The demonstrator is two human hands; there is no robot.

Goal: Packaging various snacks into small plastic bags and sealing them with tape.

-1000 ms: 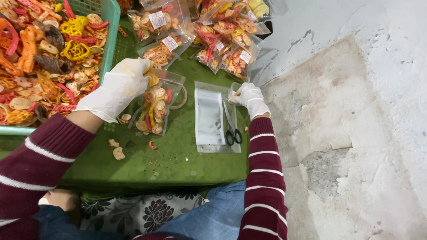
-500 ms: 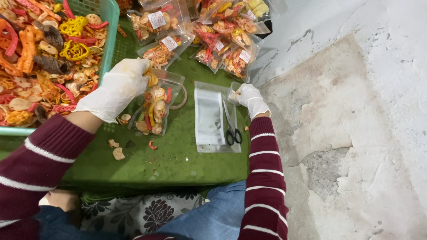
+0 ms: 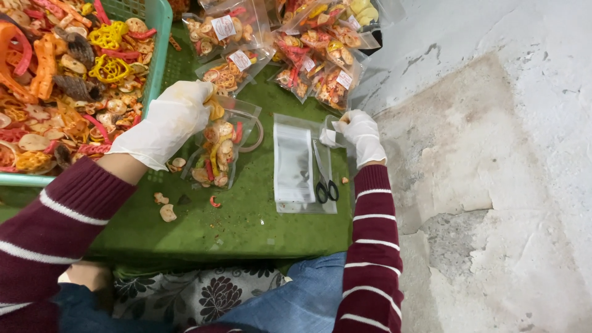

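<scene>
Head view. The gloved left hand (image 3: 168, 120), left of centre, has its fingers curled closed over the mouth of a clear bag of mixed coloured snack pieces (image 3: 219, 151), which lies on the green mat (image 3: 246, 216) just below the hand. The gloved right hand (image 3: 359, 132), right of centre, pinches a small white label (image 3: 328, 137) between closed fingertips. Just left of it lie flat empty clear bags (image 3: 295, 163) with black-handled scissors (image 3: 324, 179) on top. A teal basket (image 3: 157, 46) of loose snacks fills the upper left. Filled, labelled bags (image 3: 320, 61) are piled at the top centre
</scene>
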